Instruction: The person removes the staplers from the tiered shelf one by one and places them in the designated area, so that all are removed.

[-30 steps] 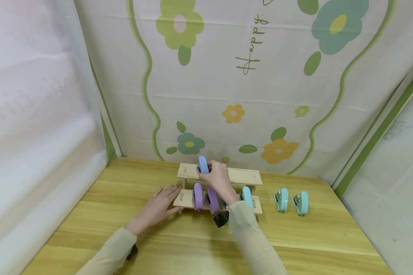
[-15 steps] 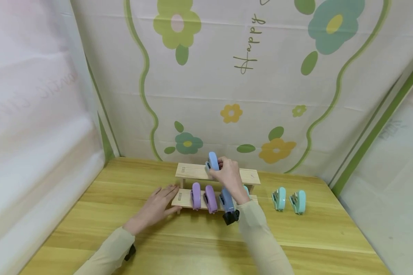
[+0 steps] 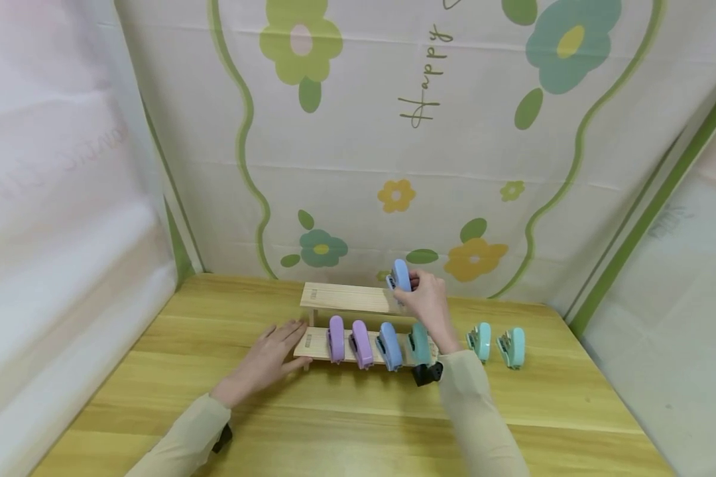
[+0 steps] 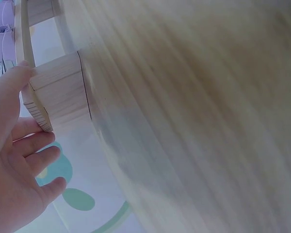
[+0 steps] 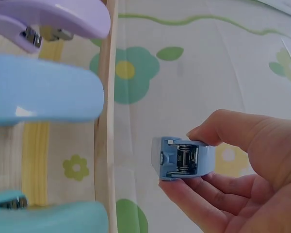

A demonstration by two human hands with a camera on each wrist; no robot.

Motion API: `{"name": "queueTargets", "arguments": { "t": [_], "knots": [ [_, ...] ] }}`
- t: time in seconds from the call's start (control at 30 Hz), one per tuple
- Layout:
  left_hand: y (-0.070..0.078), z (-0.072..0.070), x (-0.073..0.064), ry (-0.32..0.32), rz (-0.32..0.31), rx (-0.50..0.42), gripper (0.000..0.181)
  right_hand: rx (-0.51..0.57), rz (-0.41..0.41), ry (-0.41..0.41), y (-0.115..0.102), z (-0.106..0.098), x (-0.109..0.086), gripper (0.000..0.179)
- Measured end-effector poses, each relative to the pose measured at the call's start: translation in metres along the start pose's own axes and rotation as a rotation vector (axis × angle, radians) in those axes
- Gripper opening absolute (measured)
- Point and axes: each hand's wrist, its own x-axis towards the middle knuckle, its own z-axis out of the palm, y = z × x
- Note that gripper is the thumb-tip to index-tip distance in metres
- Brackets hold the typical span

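Observation:
My right hand (image 3: 431, 305) pinches a light blue stapler (image 3: 401, 273) between thumb and fingers, close over the right part of the upper shelf (image 3: 346, 297). In the right wrist view, that hand (image 5: 242, 179) shows the stapler's end with its metal spring parts. My left hand (image 3: 261, 366) holds the left end of the two-tier wooden rack's lower shelf (image 3: 316, 339), thumb at the front edge and fingers at the back. On this lower tier stand two purple staplers, one (image 3: 336, 339) left of the other (image 3: 361, 344), then a blue stapler (image 3: 389, 346) and a teal stapler (image 3: 419, 343).
Two mint green staplers, a nearer one (image 3: 482, 341) and a farther one (image 3: 515, 348), stand on the wooden table (image 3: 334, 424) right of the rack. A flower-printed cloth (image 3: 346, 146) rises behind. Another cloth (image 3: 65, 232) closes off the left side.
My right hand has carried the light blue stapler rightward along the upper shelf, uncovering the blue and teal staplers below. My left hand has stayed at the rack's left end.

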Motion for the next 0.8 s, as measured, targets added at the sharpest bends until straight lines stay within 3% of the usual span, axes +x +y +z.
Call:
{"name": "queueTargets", "arguments": {
  "t": [0.53,0.8],
  "knots": [
    [0.0,-0.001,0.0,-0.015,-0.013,-0.003,0.073,-0.017,0.075,0.019,0.042,-0.035,-0.006,0.043],
    [0.0,0.0,0.001,-0.014,-0.012,-0.004,0.073,-0.047,0.071,0.06,0.063,-0.051,-0.012,0.044]
  ]
}}
